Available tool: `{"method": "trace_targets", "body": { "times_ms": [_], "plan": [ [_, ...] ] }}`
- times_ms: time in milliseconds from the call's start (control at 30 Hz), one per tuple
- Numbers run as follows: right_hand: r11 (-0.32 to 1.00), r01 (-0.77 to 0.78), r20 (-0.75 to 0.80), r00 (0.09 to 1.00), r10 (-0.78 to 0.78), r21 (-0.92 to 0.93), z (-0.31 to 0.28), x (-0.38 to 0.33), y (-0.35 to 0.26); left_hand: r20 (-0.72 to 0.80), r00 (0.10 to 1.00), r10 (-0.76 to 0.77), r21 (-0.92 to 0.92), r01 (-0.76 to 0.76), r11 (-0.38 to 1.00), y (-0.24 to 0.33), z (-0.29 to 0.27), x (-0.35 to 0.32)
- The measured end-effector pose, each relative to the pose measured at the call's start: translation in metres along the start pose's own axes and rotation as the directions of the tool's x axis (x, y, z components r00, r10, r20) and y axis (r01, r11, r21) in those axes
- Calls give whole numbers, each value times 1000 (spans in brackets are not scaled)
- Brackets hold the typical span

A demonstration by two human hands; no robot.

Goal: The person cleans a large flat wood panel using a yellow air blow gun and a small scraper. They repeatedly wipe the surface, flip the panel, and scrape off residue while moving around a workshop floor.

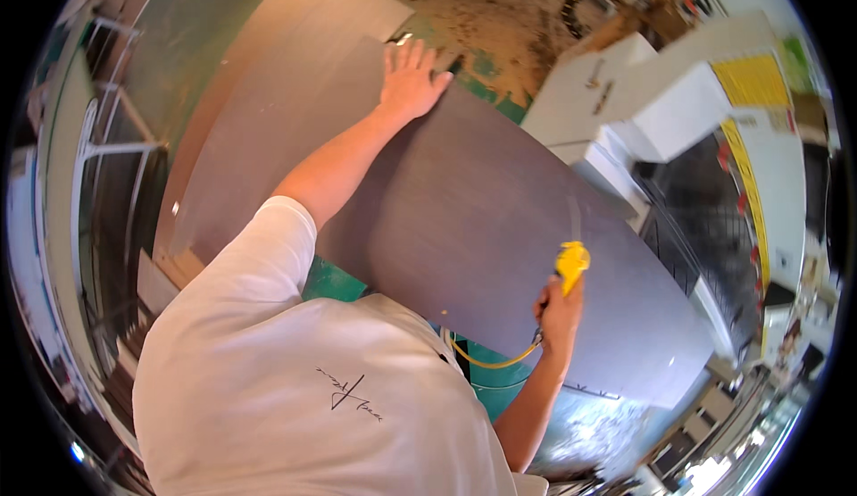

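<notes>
A large grey-brown flat panel (482, 201) lies across in front of me. My left hand (412, 83) rests near its far edge, palm down, fingers spread, holding nothing. My right hand (560, 315) is wrapped round a yellow air blow gun (573, 262), which sits over the panel's right part with its front away from me. From the bottom of its handle, a yellow air hose (495, 365) curves left and drops past the panel's near edge. A faint light streak on the panel lies just beyond the gun.
More boards (295, 58) lie to the left under or beside the panel. A white machine (661, 103) with a yellow plate stands close to the right edge. Brown dust (482, 14) covers the floor beyond. A white metal frame (120, 148) stands at far left.
</notes>
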State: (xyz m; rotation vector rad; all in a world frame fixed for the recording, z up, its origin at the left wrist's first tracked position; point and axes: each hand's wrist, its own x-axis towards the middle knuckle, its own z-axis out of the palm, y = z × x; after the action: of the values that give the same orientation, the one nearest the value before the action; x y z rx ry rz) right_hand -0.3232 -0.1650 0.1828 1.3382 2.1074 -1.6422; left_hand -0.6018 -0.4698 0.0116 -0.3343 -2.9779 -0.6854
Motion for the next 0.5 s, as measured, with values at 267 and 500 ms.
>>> {"method": "trace_targets", "body": {
  "times_ms": [267,500],
  "plan": [
    [987,-22,-171,984,50,161,-123,-27,81,310,812,494,28,-527,849,207,110,-44],
    [954,-142,36,990,137,263,-214,-97,210,324,507,798,-146,-807,572,305,128,-129]
  ]
}}
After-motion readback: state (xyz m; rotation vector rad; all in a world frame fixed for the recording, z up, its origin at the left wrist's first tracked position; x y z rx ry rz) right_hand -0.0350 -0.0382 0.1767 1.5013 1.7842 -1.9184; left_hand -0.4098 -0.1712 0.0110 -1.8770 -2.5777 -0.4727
